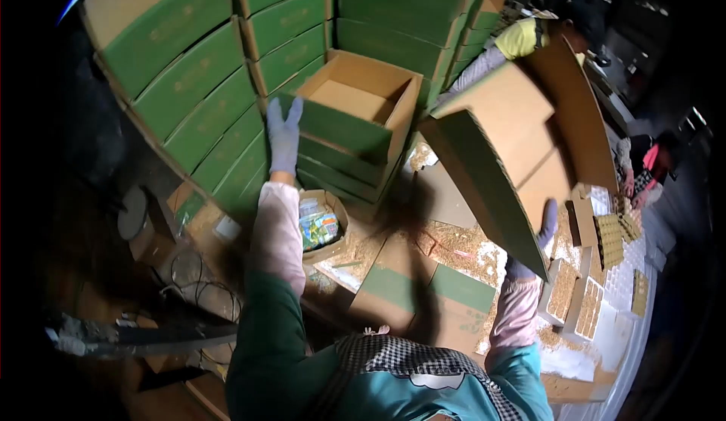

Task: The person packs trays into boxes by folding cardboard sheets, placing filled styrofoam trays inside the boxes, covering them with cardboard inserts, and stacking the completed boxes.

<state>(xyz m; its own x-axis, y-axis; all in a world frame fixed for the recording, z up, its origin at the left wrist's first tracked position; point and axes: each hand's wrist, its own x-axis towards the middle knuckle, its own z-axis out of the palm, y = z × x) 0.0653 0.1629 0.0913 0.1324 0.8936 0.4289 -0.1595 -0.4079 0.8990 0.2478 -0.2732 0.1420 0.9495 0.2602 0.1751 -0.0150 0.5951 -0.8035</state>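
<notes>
My left hand (284,135), in a grey-purple glove, is raised with its fingers spread beside the left corner of an open green and brown cardboard box (344,127) on top of a stack. Whether its fingertips touch that box is unclear. On the right, my gloved right hand (546,228) holds another open cardboard box (522,141) by its lower edge. That box is tilted, its brown inside facing up and right, a green side toward the lower left. Part of the right hand is hidden behind the box.
Tall stacks of green boxes (193,58) stand at the left and back. A basket (344,220) with colourful packets sits below my left hand. Trays with brown filling (561,292) lie at right. A person in yellow (522,39) and another person (654,167) are beyond.
</notes>
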